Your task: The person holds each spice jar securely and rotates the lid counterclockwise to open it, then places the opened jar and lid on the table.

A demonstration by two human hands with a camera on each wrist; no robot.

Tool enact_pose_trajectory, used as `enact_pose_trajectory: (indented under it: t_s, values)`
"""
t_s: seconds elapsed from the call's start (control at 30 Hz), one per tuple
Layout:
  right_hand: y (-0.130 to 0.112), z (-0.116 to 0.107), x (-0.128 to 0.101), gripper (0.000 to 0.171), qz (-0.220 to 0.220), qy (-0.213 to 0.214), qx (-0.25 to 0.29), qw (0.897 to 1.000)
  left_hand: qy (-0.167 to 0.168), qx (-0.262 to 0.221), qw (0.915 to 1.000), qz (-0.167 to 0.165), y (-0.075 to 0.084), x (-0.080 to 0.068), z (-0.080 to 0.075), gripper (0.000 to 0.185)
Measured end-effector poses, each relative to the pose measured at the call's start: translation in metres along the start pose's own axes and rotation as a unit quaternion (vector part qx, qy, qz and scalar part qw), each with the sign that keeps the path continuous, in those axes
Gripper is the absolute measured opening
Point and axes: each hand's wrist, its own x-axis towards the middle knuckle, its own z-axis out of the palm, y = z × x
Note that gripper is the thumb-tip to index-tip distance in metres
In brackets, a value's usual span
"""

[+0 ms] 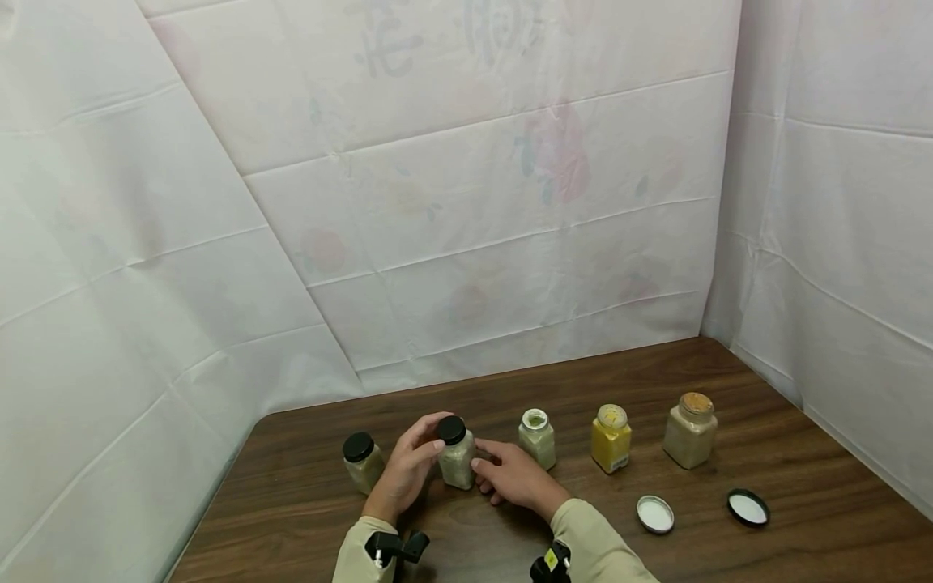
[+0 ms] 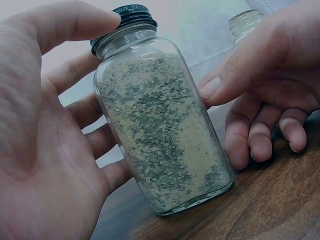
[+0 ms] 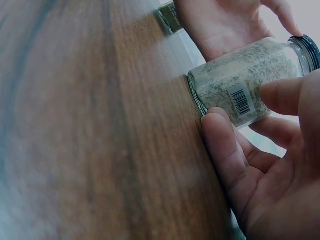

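Note:
A glass spice jar [image 1: 457, 467] with a black lid [image 1: 451, 429] stands on the table between both hands. Pale and green flakes fill it, seen closely in the left wrist view. From its left side my left hand [image 1: 404, 474] holds it at the top, thumb on the lid and fingers round behind. My right hand [image 1: 519, 478] grips the lower body from the right, its thumb beside a barcode label [image 3: 241, 99] in the right wrist view. Just left of my left hand is another black-lidded jar [image 1: 363, 463], partly hidden by that hand.
To the right stand a lidless jar of pale green contents [image 1: 537, 441], a yellow jar [image 1: 611, 441] and a larger beige jar [image 1: 688, 437]. Two loose lids, one [image 1: 655, 514] nearer and one black-rimmed [image 1: 748, 508], lie in front. White cloth [image 1: 510, 202] hangs behind the wooden table [image 1: 291, 518].

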Motion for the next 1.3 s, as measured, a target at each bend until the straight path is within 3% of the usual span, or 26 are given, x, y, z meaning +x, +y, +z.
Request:
enact_pose_trajectory:
  t_s: [0.43,0.6,0.8,1.03,1.3]
  values:
    - [0.0006,-0.0010,0.0006,0.050,0.004,-0.004,0.007,1.000,0.014,0.009,0.9999,0.000,-0.0005,0.0004,0.0009,0.044]
    - [0.0001,-0.0005,0.0008,0.049,0.004,-0.003,0.006,1.000,0.000,0.021,0.9997,-0.010,0.0017,0.0006,0.0023,0.055]
    - [-0.0001,-0.0005,0.0007,0.049,0.003,-0.003,0.006,1.000,-0.010,0.027,0.9996,-0.009,0.0034,0.0001,0.0035,0.052]
    - [-0.0002,-0.0005,0.0002,0.049,0.003,-0.002,0.007,1.000,-0.018,0.014,0.9997,-0.004,0.0032,-0.0004,0.0027,0.048]
    - [0.0005,-0.0002,0.0008,0.049,0.001,-0.003,0.004,1.000,0.006,-0.012,0.9998,0.015,0.0024,-0.0021,-0.0025,0.040]
